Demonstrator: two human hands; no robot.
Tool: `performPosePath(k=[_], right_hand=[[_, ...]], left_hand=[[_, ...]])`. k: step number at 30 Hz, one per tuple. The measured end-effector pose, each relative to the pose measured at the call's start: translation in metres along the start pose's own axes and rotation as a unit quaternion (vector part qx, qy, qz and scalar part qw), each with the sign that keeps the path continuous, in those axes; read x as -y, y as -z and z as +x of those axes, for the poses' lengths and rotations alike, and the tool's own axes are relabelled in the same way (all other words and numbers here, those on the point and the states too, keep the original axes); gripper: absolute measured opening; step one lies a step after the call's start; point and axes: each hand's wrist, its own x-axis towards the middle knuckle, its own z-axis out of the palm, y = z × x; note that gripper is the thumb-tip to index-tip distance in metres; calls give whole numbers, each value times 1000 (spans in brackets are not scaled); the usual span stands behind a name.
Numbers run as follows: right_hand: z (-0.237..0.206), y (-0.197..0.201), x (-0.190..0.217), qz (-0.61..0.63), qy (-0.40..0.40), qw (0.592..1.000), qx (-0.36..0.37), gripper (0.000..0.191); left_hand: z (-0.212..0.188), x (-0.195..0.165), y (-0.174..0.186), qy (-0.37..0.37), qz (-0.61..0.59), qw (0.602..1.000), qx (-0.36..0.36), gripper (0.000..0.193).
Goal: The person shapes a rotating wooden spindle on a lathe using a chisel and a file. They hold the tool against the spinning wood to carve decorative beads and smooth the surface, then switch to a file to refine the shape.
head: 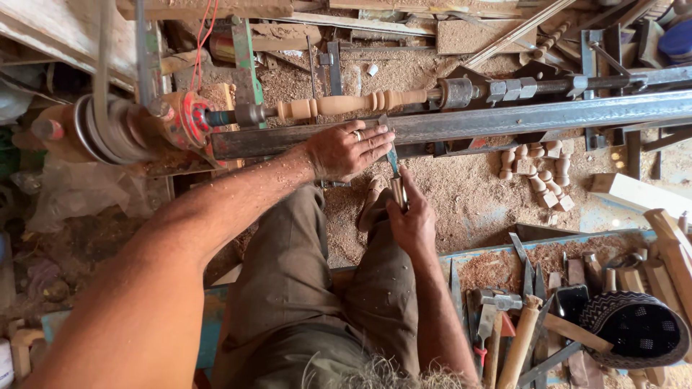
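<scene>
The left hand [351, 150] lay flat, fingers together, on the steel rail [504, 119], steadying the chisel [393, 164]. At five o'clock from it, the right hand [411, 216] gripped what seemed the chisel's handle, below the turned spindle [353, 104].

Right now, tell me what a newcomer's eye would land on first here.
The turned wooden spindle mounted on the lathe across the top centre. Just below it, the left hand rests on the steel rail, while the right hand grips a chisel. Sawdust covers the floor.
</scene>
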Motion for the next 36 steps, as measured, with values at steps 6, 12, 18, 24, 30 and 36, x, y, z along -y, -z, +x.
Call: performPosePath(k=[6,12,18,24,30,36], right_hand=[[17,5,-5,98,-214,968,85,50],[31,22,-20,91,-145,982,77,45],[38,20,-34,67,-164,978,108,45],[44,37,-42,295,-262,900,186,45],[18,23,-11,569,-383,698,204,46],[27,44,-24,394,-325,840,186,51]], left_hand=[[4,-1,2,10,6,1000,28,44],[14,0,12,28,-32,996,77,57],[16,0,8,43,-63,992,103,64],[13,4,11,0,-52,996,69,66],[19,1,25,-16,-31,987,154,84],[33,2,33,-1,-58,968,242,103]])
